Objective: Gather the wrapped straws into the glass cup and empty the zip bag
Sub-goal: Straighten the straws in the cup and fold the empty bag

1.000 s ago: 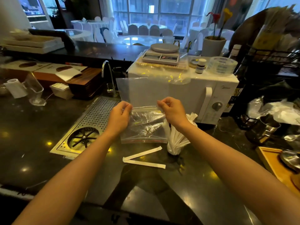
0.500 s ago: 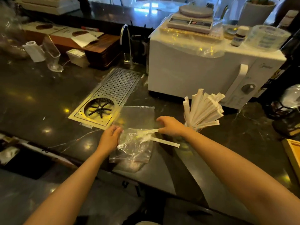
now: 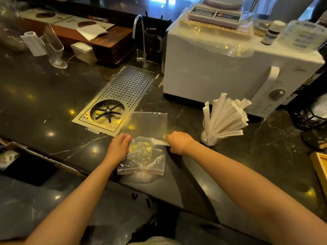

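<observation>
The crumpled clear zip bag (image 3: 143, 156) lies on the dark counter near its front edge, with its red zip line toward me. My left hand (image 3: 118, 147) pinches the bag's left upper corner. My right hand (image 3: 178, 142) is curled shut on a wrapped straw (image 3: 159, 142) that lies across the bag's top edge. To the right stands the glass cup (image 3: 210, 139), holding several wrapped straws (image 3: 224, 117) fanned out to the right. A second flat clear bag (image 3: 146, 123) lies just behind the crumpled one.
A white microwave (image 3: 221, 68) with a scale on top stands behind the cup. A perforated metal rinser tray (image 3: 127, 91) and a faucet (image 3: 141, 32) sit at centre left. A glass pitcher (image 3: 54, 48) is far left, and a wooden tray (image 3: 320, 167) is at the right edge.
The bag, held up in both hands a second ago, has come down onto the counter. My right hand left the bag's edge and closed on a loose straw. The view tilted downward.
</observation>
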